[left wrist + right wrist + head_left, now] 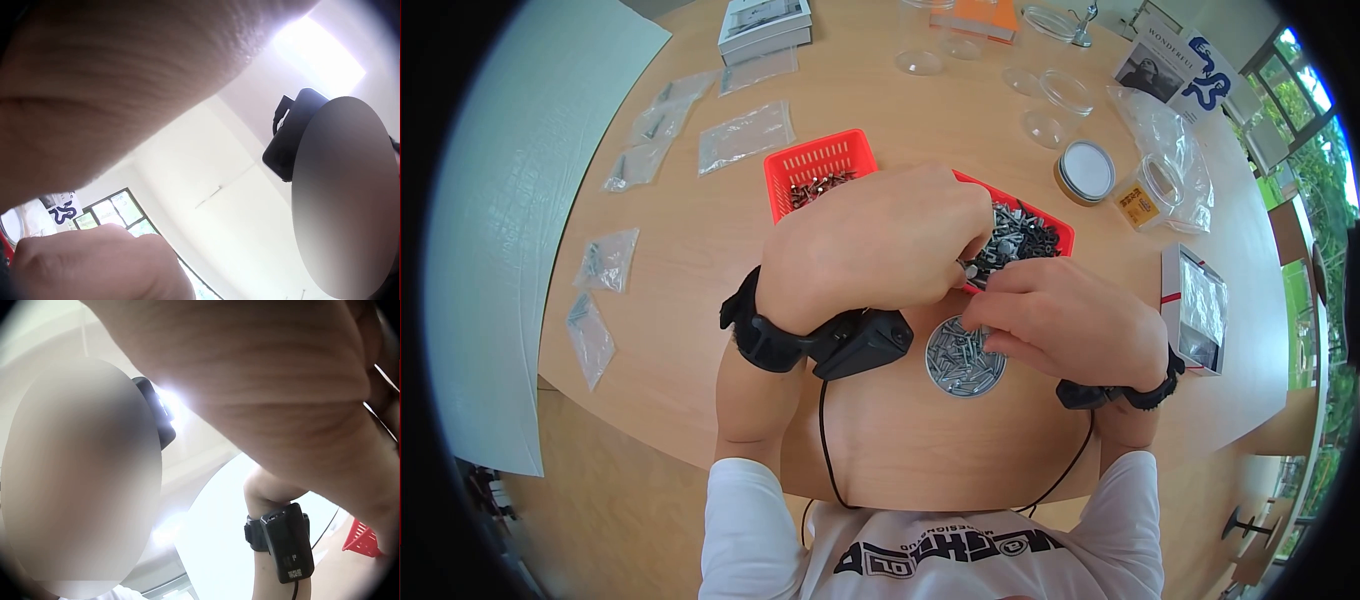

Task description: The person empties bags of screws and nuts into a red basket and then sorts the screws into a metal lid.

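Note:
In the head view my left hand [880, 240] bends over the near side of the right red basket [1066, 240]. At its fingertips a silver screw [971, 271] shows its round head. My right hand [1075, 320] is close beside it, fingers bent above the rim of a round tin [928, 372] full of silver screws [965, 362]; I cannot tell whether it holds anything. Loose silver screws [1006, 240] and black screws [1038, 238] lie in the right basket, partly hidden by my left hand. Both wrist views show mostly skin, with the fingertips hidden.
Another red basket [820, 150] with brownish screws stands behind my left hand. Small plastic bags [745, 137] lie on the left of the table [670, 330]. To the right are a round lidded tin [1086, 172], a clear tub [1150, 195] and a box [1197, 310].

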Demonstrator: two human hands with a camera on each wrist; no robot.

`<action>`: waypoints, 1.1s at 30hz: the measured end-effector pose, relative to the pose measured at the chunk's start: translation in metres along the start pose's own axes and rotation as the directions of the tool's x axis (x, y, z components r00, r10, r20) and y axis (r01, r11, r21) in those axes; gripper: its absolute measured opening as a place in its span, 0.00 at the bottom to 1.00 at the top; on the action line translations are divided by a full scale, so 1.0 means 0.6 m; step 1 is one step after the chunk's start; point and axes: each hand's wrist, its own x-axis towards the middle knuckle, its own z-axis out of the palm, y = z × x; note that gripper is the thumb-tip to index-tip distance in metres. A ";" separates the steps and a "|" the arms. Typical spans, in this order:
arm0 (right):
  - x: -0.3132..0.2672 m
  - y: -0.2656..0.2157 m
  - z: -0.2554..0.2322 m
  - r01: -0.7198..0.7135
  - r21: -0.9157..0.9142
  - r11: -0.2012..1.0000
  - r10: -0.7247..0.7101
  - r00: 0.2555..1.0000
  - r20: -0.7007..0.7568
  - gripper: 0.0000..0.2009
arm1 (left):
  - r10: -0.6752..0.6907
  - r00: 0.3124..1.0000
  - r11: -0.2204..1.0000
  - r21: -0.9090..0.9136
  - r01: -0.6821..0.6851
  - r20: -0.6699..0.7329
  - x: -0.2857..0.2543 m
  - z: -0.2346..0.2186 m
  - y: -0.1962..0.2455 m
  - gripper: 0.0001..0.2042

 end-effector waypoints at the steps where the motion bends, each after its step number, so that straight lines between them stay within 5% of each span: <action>1: 0.000 -0.002 -0.001 -0.011 -0.004 1.000 0.011 1.000 0.006 0.12 | 0.000 1.000 1.000 0.009 0.000 0.004 0.000 -0.002 0.001 0.09; 20: 0.005 -0.004 0.007 0.055 0.033 0.998 -0.054 0.998 -0.035 0.12 | -0.013 0.999 1.000 0.022 0.014 -0.048 -0.003 0.001 -0.005 0.08; 23: -0.001 0.014 -0.001 0.151 0.052 0.987 -0.136 0.965 -0.223 0.11 | 0.000 0.998 1.000 0.021 0.001 -0.062 -0.003 0.000 -0.008 0.09; 29: -0.015 0.069 -0.041 -0.122 0.114 0.986 0.154 0.930 -0.335 0.10 | -0.017 0.994 0.998 -0.065 0.010 -0.108 0.018 0.014 -0.035 0.12; 33: -0.005 0.102 -0.039 -0.185 0.130 0.974 0.220 0.914 -0.342 0.10 | -0.020 0.998 1.000 -0.015 0.019 -0.058 0.044 0.030 -0.036 0.13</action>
